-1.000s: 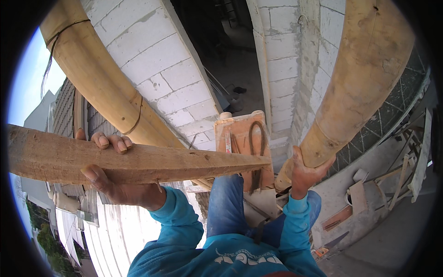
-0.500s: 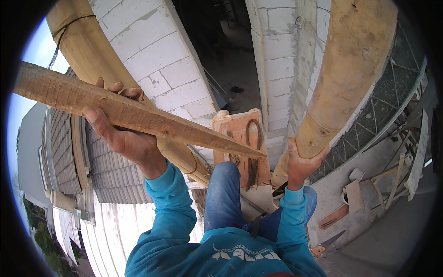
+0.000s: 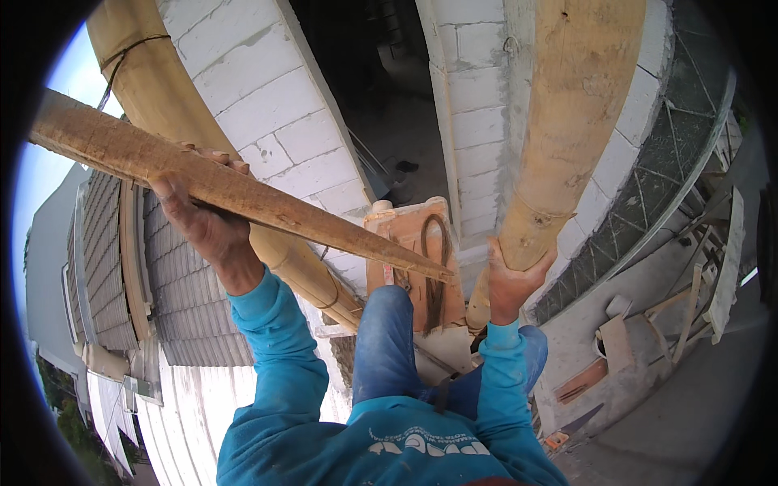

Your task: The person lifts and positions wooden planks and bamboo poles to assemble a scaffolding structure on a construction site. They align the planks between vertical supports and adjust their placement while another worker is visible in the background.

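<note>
A long, rough-sawn wooden beam point(image 3: 300, 209) slants across in front of me, from the upper left down toward the middle. My left hand point(image 3: 207, 223) is closed around it from below, thumb on the near side and fingertips showing over the far edge. On the right, my right hand point(image 3: 517, 282) grips a thick bamboo pole point(image 3: 571, 138), its fingers partly hidden behind the pole. Another bamboo pole point(image 3: 166, 93), tied with dark cord, rises behind the beam on the left. Below the beam's lower end, a bundle of bent wire point(image 3: 436, 279) hangs against an orange-brown board point(image 3: 397, 223).
A white block wall point(image 3: 271, 89) surrounds a dark opening point(image 3: 389, 105). To the left lie a tiled roof point(image 3: 182, 296) and pale corrugated sheeting point(image 3: 190, 409), far below. At the lower right, a handsaw point(image 3: 571, 429) and scrap boards point(image 3: 620, 344) lie on a grey surface.
The view has shifted slightly, so the right bamboo pole and my right hand appear farther left. My left hand, with the beam, sits a little farther left too. Both grips are unchanged.
</note>
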### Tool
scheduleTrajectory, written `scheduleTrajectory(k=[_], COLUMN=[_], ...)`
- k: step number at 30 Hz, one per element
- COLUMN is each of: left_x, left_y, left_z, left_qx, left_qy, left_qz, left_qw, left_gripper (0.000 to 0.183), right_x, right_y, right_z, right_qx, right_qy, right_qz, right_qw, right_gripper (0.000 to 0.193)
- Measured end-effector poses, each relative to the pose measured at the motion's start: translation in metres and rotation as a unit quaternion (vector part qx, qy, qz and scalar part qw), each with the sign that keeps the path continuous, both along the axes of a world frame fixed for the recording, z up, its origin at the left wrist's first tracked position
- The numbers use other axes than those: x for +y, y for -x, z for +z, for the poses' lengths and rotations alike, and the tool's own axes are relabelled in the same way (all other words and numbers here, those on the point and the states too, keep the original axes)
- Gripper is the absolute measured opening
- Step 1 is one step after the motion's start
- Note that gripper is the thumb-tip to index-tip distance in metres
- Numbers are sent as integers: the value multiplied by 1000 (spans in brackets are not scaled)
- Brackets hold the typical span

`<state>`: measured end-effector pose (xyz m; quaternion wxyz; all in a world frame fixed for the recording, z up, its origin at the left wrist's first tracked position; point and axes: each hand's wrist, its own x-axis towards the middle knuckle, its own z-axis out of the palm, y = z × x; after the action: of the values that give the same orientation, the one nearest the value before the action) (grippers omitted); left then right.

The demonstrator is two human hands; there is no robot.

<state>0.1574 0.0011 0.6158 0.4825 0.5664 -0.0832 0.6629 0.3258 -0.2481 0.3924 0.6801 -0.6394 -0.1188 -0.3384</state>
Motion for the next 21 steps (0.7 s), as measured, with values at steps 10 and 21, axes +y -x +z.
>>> scheduleTrajectory(k=[10,21], left_x=[2,28], left_y=[63,84], left_z=[99,161], left_qx=[-19,88], left_qy=[-104,-129], left_qz=[117,-114], left_qw=[987,981], left_gripper=[64,63], right_x=[-4,-8], right_y=[-1,6], right_z=[2,8], right_qx=[-17,24], right_qy=[34,-24], right_qz=[-19,84], right_qw=[999,996], right_gripper=[95,96])
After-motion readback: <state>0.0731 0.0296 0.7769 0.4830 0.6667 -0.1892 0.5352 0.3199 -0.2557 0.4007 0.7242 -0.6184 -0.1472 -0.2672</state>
